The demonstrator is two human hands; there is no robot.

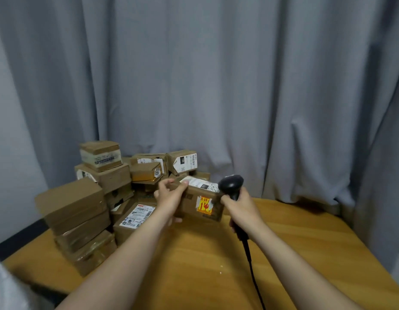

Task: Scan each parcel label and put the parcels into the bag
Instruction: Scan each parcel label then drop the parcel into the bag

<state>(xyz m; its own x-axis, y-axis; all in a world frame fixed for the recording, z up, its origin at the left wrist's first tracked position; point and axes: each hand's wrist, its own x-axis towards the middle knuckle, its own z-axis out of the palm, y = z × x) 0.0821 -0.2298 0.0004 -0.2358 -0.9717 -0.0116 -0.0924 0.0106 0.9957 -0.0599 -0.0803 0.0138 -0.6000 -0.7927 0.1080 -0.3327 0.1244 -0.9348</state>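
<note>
My left hand [170, 196] grips the left end of a brown cardboard parcel [202, 203], held above the table. The parcel has a white label on top and an orange fragile sticker on its front face. My right hand [240, 203] grips the handle of a black barcode scanner [231, 184], whose head sits just right of the parcel's top label. The scanner's black cable [252, 267] trails down toward me. A pale edge of what may be the bag [6, 289] shows at the bottom left corner.
A heap of several brown parcels [100, 193] fills the left and back of the wooden table [294, 253]; one with a white label [136, 217] lies just below my left forearm. Grey curtains [216, 86] hang close behind. The table's right edge runs diagonally.
</note>
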